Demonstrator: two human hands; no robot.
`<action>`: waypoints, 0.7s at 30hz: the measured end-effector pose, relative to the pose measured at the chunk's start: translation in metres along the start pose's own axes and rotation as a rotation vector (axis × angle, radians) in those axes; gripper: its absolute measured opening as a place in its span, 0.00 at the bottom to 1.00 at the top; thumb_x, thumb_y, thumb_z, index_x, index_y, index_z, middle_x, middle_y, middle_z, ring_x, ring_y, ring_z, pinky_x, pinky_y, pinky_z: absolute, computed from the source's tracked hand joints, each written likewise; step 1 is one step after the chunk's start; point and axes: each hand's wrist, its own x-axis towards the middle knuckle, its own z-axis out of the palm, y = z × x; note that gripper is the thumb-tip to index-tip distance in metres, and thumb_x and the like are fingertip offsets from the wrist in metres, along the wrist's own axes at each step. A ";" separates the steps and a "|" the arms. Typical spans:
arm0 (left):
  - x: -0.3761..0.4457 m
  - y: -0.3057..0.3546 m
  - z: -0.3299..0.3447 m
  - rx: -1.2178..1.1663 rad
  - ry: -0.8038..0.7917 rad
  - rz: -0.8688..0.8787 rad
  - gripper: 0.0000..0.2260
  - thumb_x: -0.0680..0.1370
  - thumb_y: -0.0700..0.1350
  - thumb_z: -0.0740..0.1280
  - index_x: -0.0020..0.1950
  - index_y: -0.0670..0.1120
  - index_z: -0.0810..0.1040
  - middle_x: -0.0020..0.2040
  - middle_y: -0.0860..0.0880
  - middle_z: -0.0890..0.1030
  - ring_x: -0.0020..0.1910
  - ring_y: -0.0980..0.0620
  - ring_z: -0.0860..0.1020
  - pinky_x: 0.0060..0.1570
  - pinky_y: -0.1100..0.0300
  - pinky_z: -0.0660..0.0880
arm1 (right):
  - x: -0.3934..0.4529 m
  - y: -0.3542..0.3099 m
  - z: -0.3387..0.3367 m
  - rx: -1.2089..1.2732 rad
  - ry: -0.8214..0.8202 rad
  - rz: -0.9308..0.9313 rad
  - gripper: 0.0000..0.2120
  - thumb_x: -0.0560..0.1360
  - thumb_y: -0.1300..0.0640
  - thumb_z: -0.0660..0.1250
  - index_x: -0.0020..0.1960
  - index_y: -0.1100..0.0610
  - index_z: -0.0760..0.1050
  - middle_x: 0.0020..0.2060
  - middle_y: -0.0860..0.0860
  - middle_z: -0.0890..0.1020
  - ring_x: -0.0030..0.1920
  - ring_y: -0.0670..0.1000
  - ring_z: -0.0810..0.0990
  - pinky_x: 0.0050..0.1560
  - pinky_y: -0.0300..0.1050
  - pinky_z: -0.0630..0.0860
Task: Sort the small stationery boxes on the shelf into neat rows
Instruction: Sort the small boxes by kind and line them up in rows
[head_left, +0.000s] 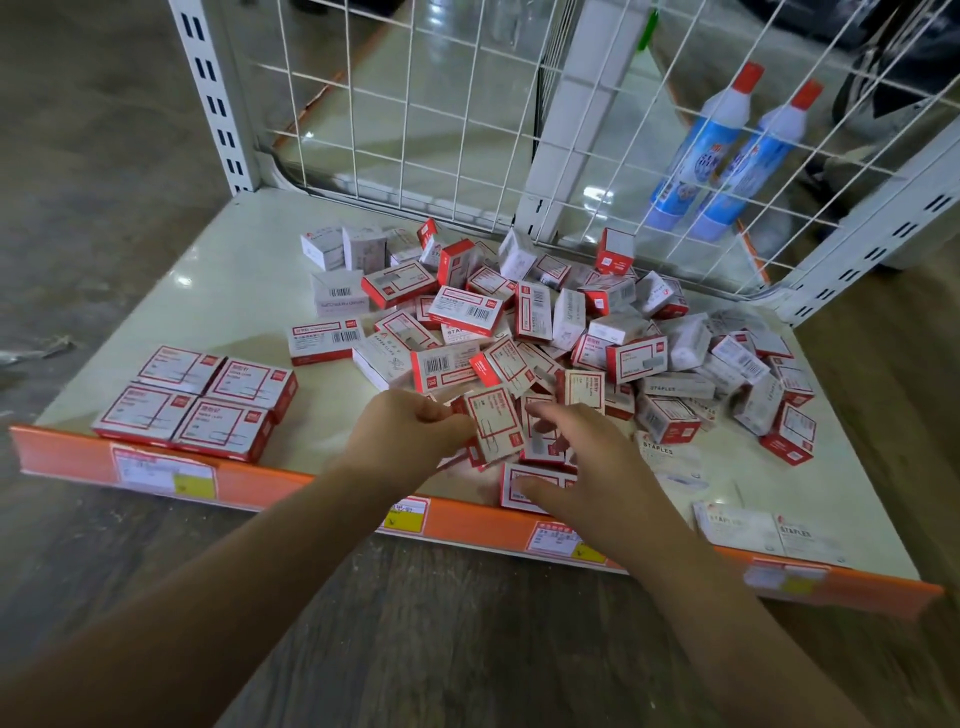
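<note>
Four red-and-white boxes (195, 402) sit squared two by two at the shelf's (249, 291) front left corner, just behind the orange price rail (322, 491). A loose heap (545, 322) of several dozen small boxes, too jumbled to count, fills the middle and right back to the wire grid (415, 104). Two flat white staple boxes (774, 530) lie at the front right edge. Two blue bottles (727, 150) stand behind the grid. The left hand (405, 441) pinches one upright box (493, 423); the right hand (587, 462) is spread wide, fingers resting on boxes near the rail. Bare shelf lies between the squared four and the heap.
</note>
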 end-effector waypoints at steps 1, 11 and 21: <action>0.000 0.000 0.000 -0.043 0.012 -0.017 0.10 0.76 0.42 0.66 0.35 0.46 0.77 0.38 0.53 0.78 0.39 0.56 0.78 0.27 0.71 0.73 | 0.000 -0.002 0.001 0.008 -0.001 0.018 0.30 0.72 0.46 0.68 0.71 0.47 0.61 0.68 0.44 0.67 0.66 0.46 0.65 0.67 0.46 0.66; -0.005 0.001 0.005 -0.173 0.050 -0.034 0.08 0.76 0.41 0.67 0.36 0.45 0.76 0.38 0.53 0.77 0.38 0.55 0.77 0.27 0.73 0.73 | 0.004 -0.012 0.016 0.054 0.112 0.070 0.27 0.72 0.42 0.65 0.69 0.48 0.64 0.64 0.44 0.72 0.62 0.45 0.70 0.62 0.41 0.69; -0.010 0.004 -0.008 -0.192 -0.031 0.048 0.07 0.78 0.41 0.63 0.43 0.50 0.77 0.40 0.57 0.78 0.34 0.61 0.77 0.29 0.75 0.72 | 0.003 -0.012 0.007 0.019 0.082 -0.010 0.28 0.73 0.48 0.66 0.70 0.49 0.62 0.65 0.45 0.68 0.65 0.45 0.63 0.57 0.35 0.60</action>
